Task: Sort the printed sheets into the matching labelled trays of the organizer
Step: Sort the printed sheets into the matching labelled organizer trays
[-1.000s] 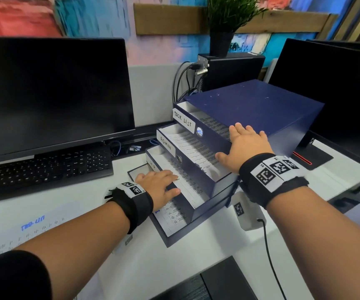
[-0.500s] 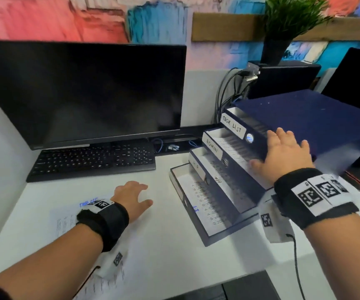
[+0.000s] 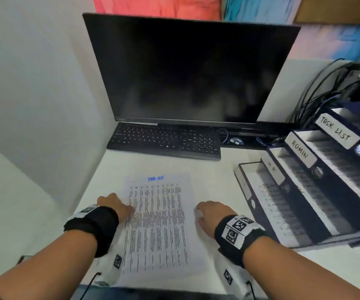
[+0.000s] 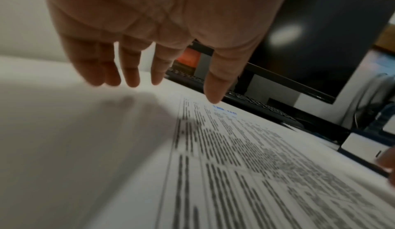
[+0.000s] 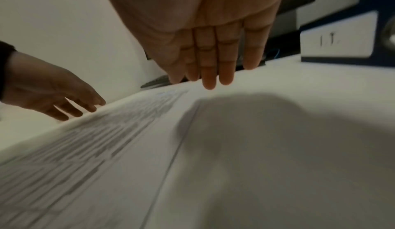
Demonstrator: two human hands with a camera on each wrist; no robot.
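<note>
A printed sheet [image 3: 159, 224] with a blue heading lies flat on the white desk in front of me. My left hand [image 3: 116, 205] hovers at its left edge, fingers straight and spread [image 4: 130, 73], holding nothing. My right hand [image 3: 210, 212] hovers at the sheet's right edge with its fingers straight and together [image 5: 215, 63], also holding nothing. The dark blue organizer [image 3: 317, 187] stands to the right, its stepped trays pulled out with sheets inside. Its labels read TASK LIST [image 3: 335, 132], ADMIN [image 3: 300, 149] and HR [image 3: 272, 167].
A black monitor [image 3: 187, 70] and keyboard [image 3: 166, 140] stand behind the sheet. Cables [image 3: 321, 87] hang at the back right. A white partition wall [image 3: 34, 105] closes the left side. The desk's front edge [image 3: 153, 289] is close below the sheet.
Both hands left the organizer and came down to the two sides of the sheet on the desk. The head view swung left and down.
</note>
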